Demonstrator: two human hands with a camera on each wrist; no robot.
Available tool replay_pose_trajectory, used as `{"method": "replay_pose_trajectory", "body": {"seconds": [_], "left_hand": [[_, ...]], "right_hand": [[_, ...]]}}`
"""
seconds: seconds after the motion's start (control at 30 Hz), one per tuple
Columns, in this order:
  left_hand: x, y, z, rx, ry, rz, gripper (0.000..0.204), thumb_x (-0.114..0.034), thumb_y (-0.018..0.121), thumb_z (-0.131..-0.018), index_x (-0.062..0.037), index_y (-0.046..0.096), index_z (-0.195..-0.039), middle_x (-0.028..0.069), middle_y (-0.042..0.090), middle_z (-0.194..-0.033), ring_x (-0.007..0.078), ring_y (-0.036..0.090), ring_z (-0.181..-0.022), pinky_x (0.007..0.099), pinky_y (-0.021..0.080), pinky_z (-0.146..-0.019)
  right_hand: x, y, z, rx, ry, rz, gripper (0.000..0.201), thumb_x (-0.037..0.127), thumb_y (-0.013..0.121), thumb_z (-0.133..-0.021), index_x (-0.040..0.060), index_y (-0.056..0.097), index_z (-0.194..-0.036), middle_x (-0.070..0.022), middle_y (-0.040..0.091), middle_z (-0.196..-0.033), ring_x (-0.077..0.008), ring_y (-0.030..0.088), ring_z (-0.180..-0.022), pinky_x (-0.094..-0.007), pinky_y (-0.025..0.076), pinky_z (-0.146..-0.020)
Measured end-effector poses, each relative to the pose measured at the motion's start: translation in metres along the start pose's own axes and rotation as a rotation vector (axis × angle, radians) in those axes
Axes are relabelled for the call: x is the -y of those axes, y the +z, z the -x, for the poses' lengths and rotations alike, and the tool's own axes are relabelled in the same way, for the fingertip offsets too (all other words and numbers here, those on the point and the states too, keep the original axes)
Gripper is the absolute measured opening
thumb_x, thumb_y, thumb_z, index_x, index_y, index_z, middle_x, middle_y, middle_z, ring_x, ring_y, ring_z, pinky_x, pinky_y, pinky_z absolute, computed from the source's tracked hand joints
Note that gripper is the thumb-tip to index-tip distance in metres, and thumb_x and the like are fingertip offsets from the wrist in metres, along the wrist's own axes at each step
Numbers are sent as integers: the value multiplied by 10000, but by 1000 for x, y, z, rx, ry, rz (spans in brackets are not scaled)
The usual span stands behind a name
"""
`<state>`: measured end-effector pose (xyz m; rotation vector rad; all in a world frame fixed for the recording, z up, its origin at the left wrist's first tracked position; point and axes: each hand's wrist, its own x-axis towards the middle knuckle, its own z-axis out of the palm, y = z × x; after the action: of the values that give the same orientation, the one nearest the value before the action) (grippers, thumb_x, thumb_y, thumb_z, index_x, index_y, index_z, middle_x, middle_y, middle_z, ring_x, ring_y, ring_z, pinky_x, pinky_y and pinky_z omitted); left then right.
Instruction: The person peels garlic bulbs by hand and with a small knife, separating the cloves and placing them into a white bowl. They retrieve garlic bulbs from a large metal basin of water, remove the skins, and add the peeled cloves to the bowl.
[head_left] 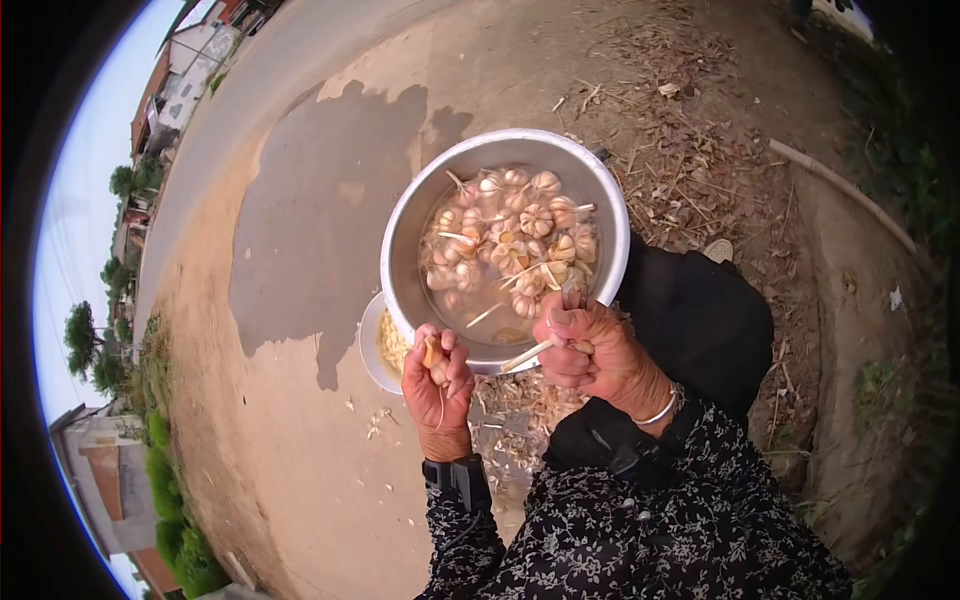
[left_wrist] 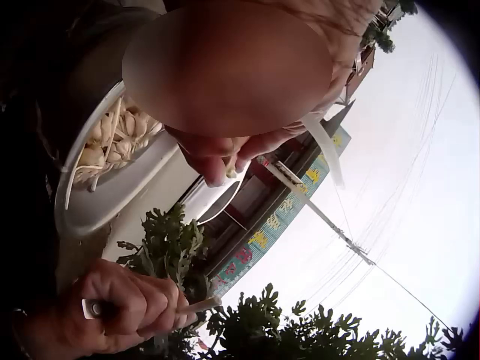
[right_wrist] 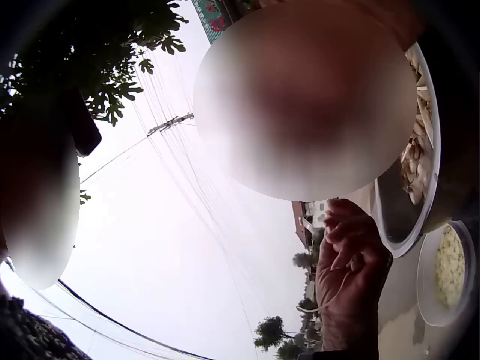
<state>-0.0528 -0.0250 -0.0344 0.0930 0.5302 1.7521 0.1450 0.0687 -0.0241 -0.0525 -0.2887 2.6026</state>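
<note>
Over the big metal bowl [head_left: 410, 240] we go: it sits on the bare ground, holding water and a heap of whole garlic bulbs [head_left: 512, 240] with their dry stalks sticking up. Just at the bowl's near rim, the left hand [head_left: 438, 375] is curled tight around a small piece of garlic [head_left: 433, 355], a thin root thread dangling down below the fingers. Right beside it, also at the near rim, the right hand [head_left: 585, 350] is closed around a pale stick-like stalk or handle [head_left: 527, 354]; whether it carries a blade, I cannot tell. The two hands are close together but apart. Tucked half under the bowl on its left side is a small white dish [head_left: 368, 350] of peeled cloves [head_left: 393, 343]. Below the bowl's near edge, between the hands and the person's patterned sleeves [head_left: 640, 530], lies a scatter of garlic skins [head_left: 510, 410].
</note>
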Motion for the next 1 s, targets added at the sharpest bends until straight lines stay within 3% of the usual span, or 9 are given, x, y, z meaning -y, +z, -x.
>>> {"method": "replay_pose_trajectory", "body": {"seconds": [0.03,0.23,0.3,0.4,0.47,0.57,0.7,0.77,1.0], "left_hand": [[-3,9,8,-144,64,-216,200,-157,503,-943,-2,505,-1069,87,558,-839,109,451,-536,175,332,-369],[20,15,60,-169,-78,-859,181,-230,592,-925,-60,555,-972,71,640,-787,44,430,-471,153,282,-395],[36,23,70,-242,-69,-968,220,-210,668,-884,-55,568,-1003,41,648,-776,34,483,-524,161,343,-440],[60,17,68,-282,110,-1127,227,-198,677,-875,-49,540,-978,42,631,-780,52,496,-519,167,360,-438],[66,-8,61,-246,389,-1443,260,-135,696,-853,-32,526,-1021,39,622,-856,55,533,-599,190,422,-496],[67,-8,58,-206,519,-1558,305,-101,701,-842,-16,504,-1059,49,604,-917,61,543,-661,200,462,-551],[69,-4,63,-294,358,-1236,338,-96,701,-838,-8,499,-1095,59,602,-932,76,561,-695,201,478,-582],[66,7,65,-347,153,-725,328,-85,690,-840,-10,510,-1104,55,619,-921,79,582,-719,187,471,-578],[50,20,71,-445,97,-638,236,-81,696,-830,-45,549,-1012,25,613,-835,52,501,-595,161,388,-467]], "right_hand": [[-3,1,0,3,10,-3,150,201,579,-933,100,531,-832,46,400,-586,-36,290,-400,-204,231,-361],[-43,1,-6,-302,-1,232,235,287,568,-953,89,536,-831,16,473,-610,-32,311,-415,-182,260,-369],[-60,-3,-8,-391,-178,251,239,284,554,-962,85,537,-831,0,518,-644,-34,327,-432,-180,271,-383],[-76,-5,-7,-426,-243,348,228,271,534,-974,73,544,-862,-3,566,-704,-33,392,-526,-174,334,-483],[-81,-1,-5,-426,-278,366,205,248,528,-977,60,555,-900,-14,600,-780,-55,505,-673,-192,424,-632],[-83,5,-3,-451,-299,427,176,218,541,-971,50,559,-923,-25,610,-818,-77,563,-747,-207,464,-690],[-86,5,2,-425,-298,505,139,178,555,-962,42,560,-939,-19,617,-836,-78,586,-785,-216,482,-723],[-87,4,3,-452,-340,701,117,153,562,-956,37,558,-942,-11,618,-833,-76,583,-764,-220,485,-709],[-83,1,3,-376,-365,666,124,146,558,-953,24,572,-938,-42,641,-838,-81,584,-766,-228,479,-719]]}}
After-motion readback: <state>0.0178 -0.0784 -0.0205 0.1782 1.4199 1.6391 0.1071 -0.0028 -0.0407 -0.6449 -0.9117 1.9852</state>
